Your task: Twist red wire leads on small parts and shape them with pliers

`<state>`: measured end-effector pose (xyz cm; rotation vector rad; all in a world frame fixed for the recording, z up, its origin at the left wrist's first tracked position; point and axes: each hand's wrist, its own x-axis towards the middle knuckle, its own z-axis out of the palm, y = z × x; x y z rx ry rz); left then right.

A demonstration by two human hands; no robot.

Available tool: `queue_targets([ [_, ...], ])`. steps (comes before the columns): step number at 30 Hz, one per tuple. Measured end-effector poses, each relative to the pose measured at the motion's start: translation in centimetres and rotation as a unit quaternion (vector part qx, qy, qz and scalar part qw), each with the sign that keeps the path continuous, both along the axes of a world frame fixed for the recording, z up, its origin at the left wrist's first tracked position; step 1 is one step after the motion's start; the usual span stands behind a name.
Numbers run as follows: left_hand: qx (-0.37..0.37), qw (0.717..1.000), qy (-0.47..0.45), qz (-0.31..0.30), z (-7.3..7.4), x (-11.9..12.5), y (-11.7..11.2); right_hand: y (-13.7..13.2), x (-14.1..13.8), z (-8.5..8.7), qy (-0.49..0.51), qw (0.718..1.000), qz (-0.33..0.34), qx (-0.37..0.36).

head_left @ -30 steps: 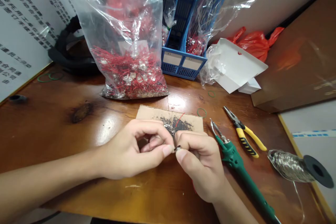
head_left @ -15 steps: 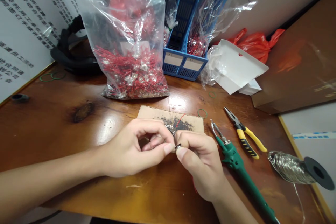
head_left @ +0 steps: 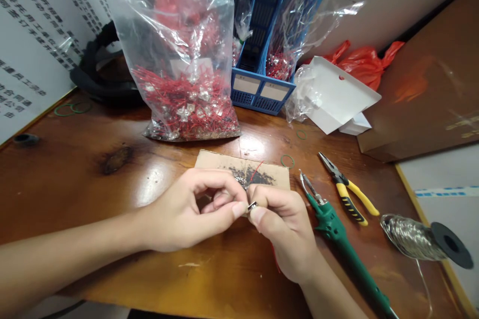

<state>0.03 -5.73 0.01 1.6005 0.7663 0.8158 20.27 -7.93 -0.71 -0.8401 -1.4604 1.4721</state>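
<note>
A small shiny metal piece (head_left: 252, 206) is pinched between the thumb and forefinger of my right hand (head_left: 288, 227). Red wire (head_left: 276, 259) comes out below that same hand; whether it joins the piece is hidden. My left hand (head_left: 194, 209) is closed in a pinch, its fingertips meeting the right ones at the piece's left side. What the left fingertips grip is too small to make out. Behind both hands lies a scorched cardboard sheet (head_left: 209, 160), with small silvery parts (head_left: 240, 178) and a thin red wire (head_left: 257, 170) on it.
To the right lie a green soldering iron (head_left: 342, 241), yellow-black pliers (head_left: 348, 194) and a solder wire spool (head_left: 411, 237). A clear bag of red-wired parts (head_left: 187, 104) stands behind, beside blue bins (head_left: 262, 92). A white box (head_left: 337, 92) and large brown carton (head_left: 422, 89) stand back right.
The small metal piece has tilted slightly between the fingertips, and its bright face shows more. Both hands otherwise stay almost in place; the whole view has shifted a little.
</note>
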Motion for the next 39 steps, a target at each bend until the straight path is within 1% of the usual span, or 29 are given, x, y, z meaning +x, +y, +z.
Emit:
queue_targets([
  [11,-0.020,1.000,-0.006,-0.003,-0.03,-0.09,-0.14,-0.01,0.01,-0.53,0.046,0.998,0.018,-0.026],
  [24,-0.015,1.000,-0.022,-0.012,-0.05,-0.08,0.11,0.10,-0.05,-0.75,0.092,0.992,0.042,-0.071],
  [32,-0.010,1.000,-0.023,-0.018,0.04,-0.21,0.03,0.08,0.01,-0.66,0.077,0.993,0.040,-0.083],
  [39,-0.006,1.000,-0.022,-0.020,0.07,-0.15,0.19,0.09,-0.04,-0.73,0.094,0.990,0.048,-0.092],
])
